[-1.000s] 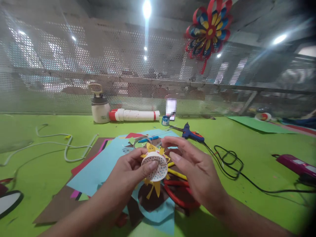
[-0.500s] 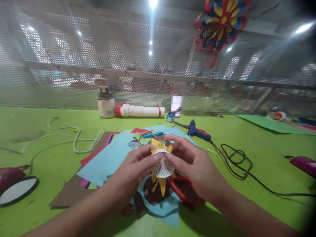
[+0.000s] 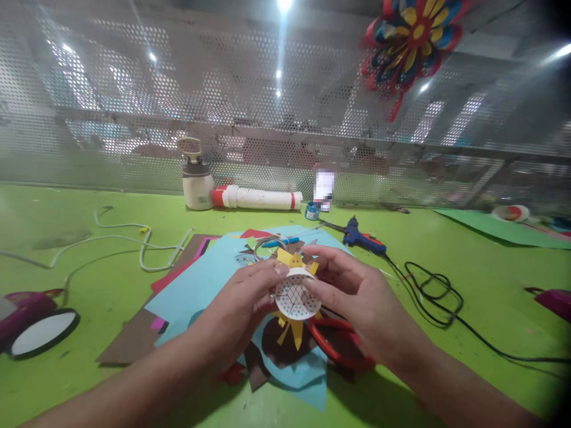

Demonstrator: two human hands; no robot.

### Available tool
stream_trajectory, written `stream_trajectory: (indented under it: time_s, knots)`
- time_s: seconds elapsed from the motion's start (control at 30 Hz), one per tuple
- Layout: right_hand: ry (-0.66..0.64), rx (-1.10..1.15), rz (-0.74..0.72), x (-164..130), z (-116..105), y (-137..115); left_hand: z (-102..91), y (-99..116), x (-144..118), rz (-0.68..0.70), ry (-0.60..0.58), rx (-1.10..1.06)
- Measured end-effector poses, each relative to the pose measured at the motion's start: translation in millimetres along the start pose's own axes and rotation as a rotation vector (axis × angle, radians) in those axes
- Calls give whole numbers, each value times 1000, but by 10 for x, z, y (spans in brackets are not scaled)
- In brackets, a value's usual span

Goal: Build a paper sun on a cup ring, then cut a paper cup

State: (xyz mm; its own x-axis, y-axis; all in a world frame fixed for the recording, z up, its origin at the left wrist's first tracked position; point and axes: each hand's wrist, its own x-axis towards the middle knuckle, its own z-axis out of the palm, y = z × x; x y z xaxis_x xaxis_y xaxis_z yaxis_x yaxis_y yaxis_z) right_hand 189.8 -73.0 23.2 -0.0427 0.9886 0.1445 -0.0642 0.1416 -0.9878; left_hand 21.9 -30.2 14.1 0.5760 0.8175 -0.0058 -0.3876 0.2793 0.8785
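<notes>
A small paper turtle (image 3: 298, 297) is held between my two hands above the craft paper. Its round white shell carries blue dots and dark crossing lines, with a yellow head, legs and tail around it. My left hand (image 3: 250, 288) pinches the shell's upper left edge. On the other side my right hand (image 3: 350, 291) grips the right edge, thumb on the shell, fingers behind. Beneath the turtle lie light blue paper (image 3: 196, 291) and dark brown scraps. Red scissors handles (image 3: 343, 351) show just below my right hand, their blades hidden.
Behind the papers are a blue glue gun (image 3: 363, 238) with a looping black cord, a small blue jar (image 3: 312, 210), a white bottle (image 3: 198, 190) and a white tube (image 3: 263, 198). A white cable (image 3: 147, 244) lies left. A blue pen (image 3: 281, 242) rests on the papers.
My left thumb has slid off the shell's face to its upper edge, so more of the dotted pattern shows. The whole view has shifted slightly.
</notes>
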Motion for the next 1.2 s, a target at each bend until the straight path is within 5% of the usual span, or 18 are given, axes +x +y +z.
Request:
stream_trajectory:
  time_s: [0.83, 1.2]
  knots:
    - [25, 42, -12, 77, -44, 84, 23, 13, 15, 8, -62, -148]
    - [6, 143, -100, 45, -5, 20, -64, -11, 1, 110, -112, 150]
